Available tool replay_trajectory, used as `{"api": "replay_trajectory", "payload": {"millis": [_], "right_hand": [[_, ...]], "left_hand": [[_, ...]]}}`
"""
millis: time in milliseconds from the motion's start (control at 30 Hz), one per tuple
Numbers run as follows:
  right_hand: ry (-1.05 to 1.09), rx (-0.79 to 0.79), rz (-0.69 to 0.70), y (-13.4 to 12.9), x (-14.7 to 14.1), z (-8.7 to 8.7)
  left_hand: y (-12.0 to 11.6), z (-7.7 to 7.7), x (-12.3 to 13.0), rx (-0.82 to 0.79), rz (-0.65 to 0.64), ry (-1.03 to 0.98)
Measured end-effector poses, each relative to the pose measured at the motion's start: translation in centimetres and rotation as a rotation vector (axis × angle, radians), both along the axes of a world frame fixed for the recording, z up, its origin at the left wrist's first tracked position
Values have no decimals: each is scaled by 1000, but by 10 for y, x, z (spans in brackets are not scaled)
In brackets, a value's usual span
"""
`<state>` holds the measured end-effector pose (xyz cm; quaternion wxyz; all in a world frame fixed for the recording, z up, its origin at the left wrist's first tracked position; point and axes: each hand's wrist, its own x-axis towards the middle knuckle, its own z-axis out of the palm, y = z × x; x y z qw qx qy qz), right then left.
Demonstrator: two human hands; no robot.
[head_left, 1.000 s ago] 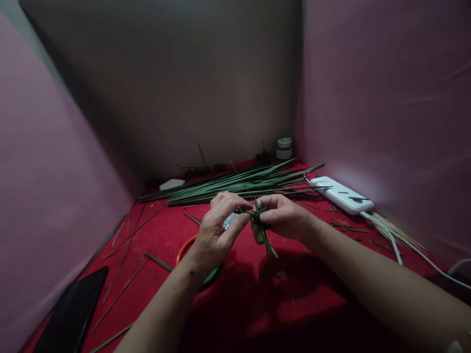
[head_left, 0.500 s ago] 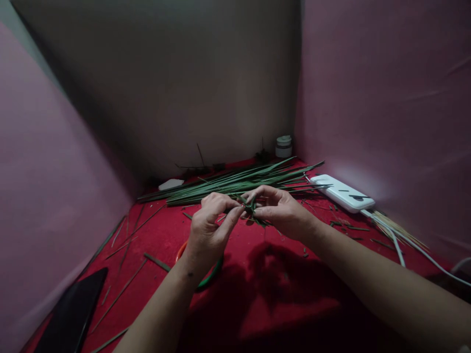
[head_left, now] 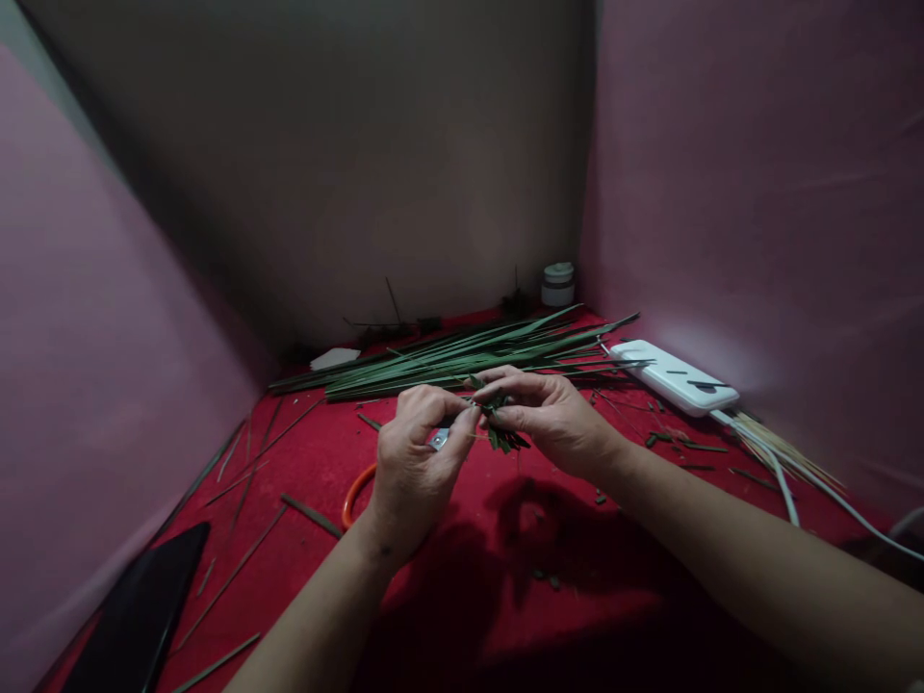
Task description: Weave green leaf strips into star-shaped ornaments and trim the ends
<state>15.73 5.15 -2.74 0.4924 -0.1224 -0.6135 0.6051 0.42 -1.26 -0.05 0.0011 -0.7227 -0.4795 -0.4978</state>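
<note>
A small dark green piece of folded leaf strips [head_left: 507, 438] is held above the red cloth, its cut-looking ends fanning downward. My right hand [head_left: 552, 409] pinches it between thumb and fingers from the right. The thumb and forefinger of my left hand [head_left: 419, 438] are pressed together at its left edge; what exactly lies between these tips is too small to make out. Below my left hand lies a pair of scissors with an orange handle loop [head_left: 356, 493], mostly hidden by the hand and wrist.
Long green leaf blades [head_left: 448, 356] lie across the back. A white power strip [head_left: 675, 375] with cables stands at right, beside thin sticks [head_left: 790, 448]. A white-lidded jar [head_left: 557, 285] is in the back corner, a black flat device [head_left: 141, 611] at left. Leaf scraps litter the red cloth [head_left: 310, 587].
The leaf piece has turned in my fingers, so its fanned ends now hang lower. My left hand has shifted slightly, hiding the scissors' green part. Small scraps now show on the cloth below.
</note>
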Motion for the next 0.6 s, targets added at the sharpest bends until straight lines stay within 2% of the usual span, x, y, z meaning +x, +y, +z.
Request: {"api": "replay_trajectory", "payload": {"millis": [167,300,600], "right_hand": [[3,-13,9,-2,0,1],[13,-85,24,-4,-2,1],[-8,-32,6,-6,0,4]], "left_hand": [[-5,2,4,-14,32,-5],[-5,3,4,-40,-2,-25],[-4,1,4,-5,-21,36]]}}
